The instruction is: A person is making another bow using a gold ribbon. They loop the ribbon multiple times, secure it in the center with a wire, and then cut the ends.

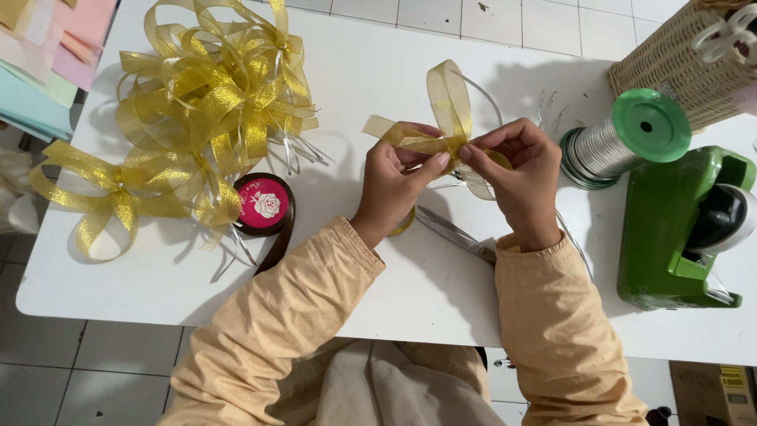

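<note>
Bow-forming step: left hand and right hand, fingertips closed, pinched the gold ribbon loop at its centre above the white table; binding likely demanded an unbroken pinch.

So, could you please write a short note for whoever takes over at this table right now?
Left hand and right hand: both pinch the middle of a half-made gold ribbon bow, held just above the white table.
Finished bows are heaped at the far left; one more bow lies nearer the table's edge.
Pink-topped ribbon spool sits left of the left wrist; scissors lie under the wrists.
Wire spool with green ends and green tape dispenser stand to the right.
Done: loops formed. Left: no tie shows at the centre yet, so it probably needs binding.
</note>
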